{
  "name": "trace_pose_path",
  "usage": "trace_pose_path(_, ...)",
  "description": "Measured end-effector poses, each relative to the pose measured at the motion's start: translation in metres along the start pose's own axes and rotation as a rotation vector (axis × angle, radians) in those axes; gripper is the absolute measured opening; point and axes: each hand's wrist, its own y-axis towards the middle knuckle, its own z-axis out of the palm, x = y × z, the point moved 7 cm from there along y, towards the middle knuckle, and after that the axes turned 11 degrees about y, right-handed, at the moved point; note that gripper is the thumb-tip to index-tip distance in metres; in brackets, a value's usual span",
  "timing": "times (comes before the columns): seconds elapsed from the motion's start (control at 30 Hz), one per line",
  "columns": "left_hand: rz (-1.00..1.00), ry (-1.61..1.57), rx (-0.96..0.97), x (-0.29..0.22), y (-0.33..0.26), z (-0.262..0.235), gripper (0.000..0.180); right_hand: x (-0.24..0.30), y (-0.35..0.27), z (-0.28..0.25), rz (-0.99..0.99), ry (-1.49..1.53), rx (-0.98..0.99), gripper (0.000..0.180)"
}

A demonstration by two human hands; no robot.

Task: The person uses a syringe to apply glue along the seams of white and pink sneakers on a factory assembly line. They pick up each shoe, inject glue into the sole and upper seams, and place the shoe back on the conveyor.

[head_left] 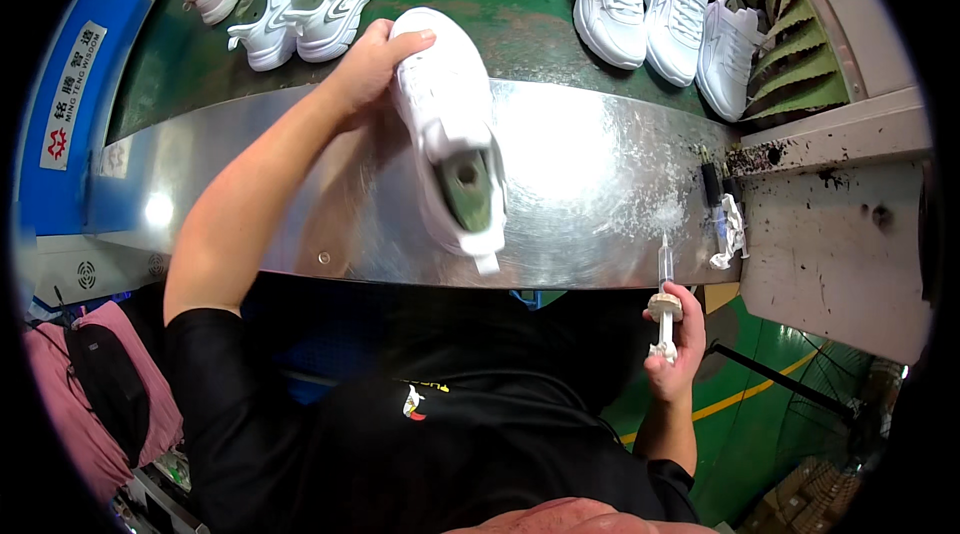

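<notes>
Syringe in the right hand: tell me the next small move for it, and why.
I would probably bring the right hand and its syringe leftward, toward the white shoe. The left hand already holds that shoe near the toe, over the metal plate, while the syringe sits apart from it, off to the right, its tip pointing away from the person.

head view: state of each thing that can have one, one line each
Held shoe, heel toward the person
Left hand, gripping its toe end
Syringe, plunger partly drawn out
Right hand, holding the syringe
Metal plate, marked with whitish residue
Three white shoes at right, upright
White wad, crumpled
</notes>
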Motion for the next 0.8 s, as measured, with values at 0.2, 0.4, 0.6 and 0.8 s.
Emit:
trace_pose_path(0.2,0.258,-0.522,0.359,-0.032,-0.053,0.031,0.045,0.031,0.021,0.03,-0.031,0.347,0.135,0.108)
trace_pose_path(0.4,0.26,-0.679,0.378,-0.027,-0.089,0.025,0.05,0.087,0.064,0.091,-0.2,0.674,0.471,0.097)
trace_pose_path(0.6,0.31,-0.689,0.483,-0.029,-0.103,0.018,0.072,0.123,0.08,0.139,-0.094,0.922,0.662,0.077)
trace_pose_path(0.8,0.337,-0.594,0.46,-0.035,-0.112,0.02,0.073,0.14,0.084,0.161,-0.071,0.913,0.74,0.072)
